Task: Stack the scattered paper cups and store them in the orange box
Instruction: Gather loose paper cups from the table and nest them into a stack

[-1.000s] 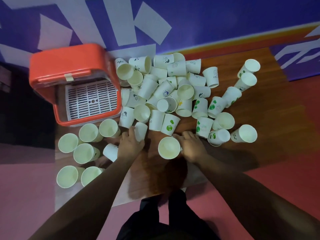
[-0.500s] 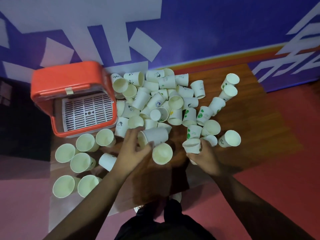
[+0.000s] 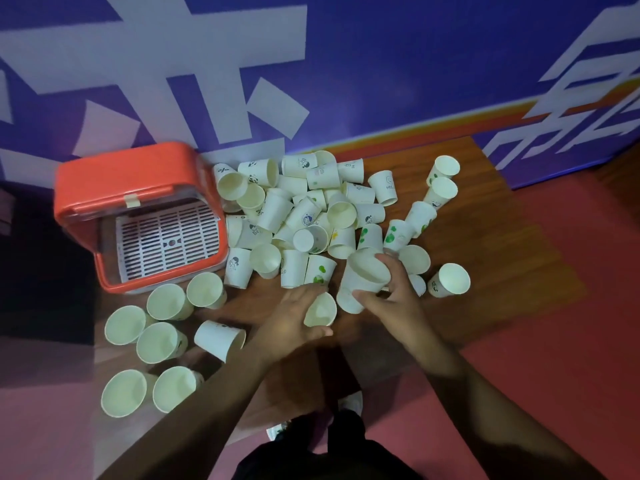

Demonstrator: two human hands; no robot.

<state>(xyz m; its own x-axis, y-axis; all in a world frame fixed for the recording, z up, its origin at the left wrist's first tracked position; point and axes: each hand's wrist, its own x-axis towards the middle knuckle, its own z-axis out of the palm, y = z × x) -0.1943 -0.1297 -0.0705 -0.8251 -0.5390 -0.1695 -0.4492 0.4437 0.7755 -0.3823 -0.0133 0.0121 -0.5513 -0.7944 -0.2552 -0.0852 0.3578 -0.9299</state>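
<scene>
Cups (image 3: 320,311) gripped sideways by left hand (image 3: 291,317), right hand (image 3: 394,299)

The box (image 3: 79,188) stands open at the top, its white grate (image 3: 169,237) uncovered — a way in from above. The pile of cups (image 3: 304,209) crowds its right wall. Upright cups (image 3: 169,301) stand just before its front wall, with a toppled cup (image 3: 220,339) between them and the left hand (image 3: 291,317). Bare tabletop (image 3: 502,237) lies right of the pile.
</scene>
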